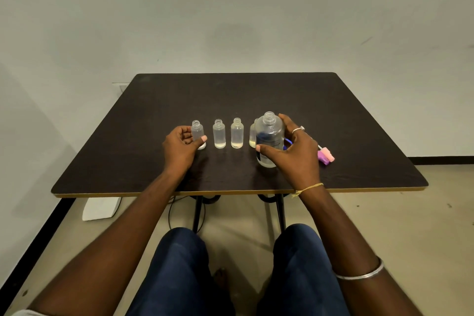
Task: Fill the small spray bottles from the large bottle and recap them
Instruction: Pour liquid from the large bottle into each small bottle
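Several small clear bottles stand uncapped in a row on the dark table (154, 115). My left hand (179, 147) grips the leftmost small bottle (198, 132) with thumb and fingers around its lower body. Two more small bottles (219, 134) (237, 133) stand to its right, each with a little liquid at the bottom. A fourth small bottle (253, 136) is mostly hidden behind the large clear bottle (269, 136). My right hand (297, 151) grips the large bottle, which stands uncapped on the table with liquid low inside.
Pink and purple spray caps (325, 156) lie on the table just right of my right hand, with a blue piece (287, 140) partly hidden behind the large bottle. The table's front edge is near my wrists. A white object (101, 209) sits on the floor at left.
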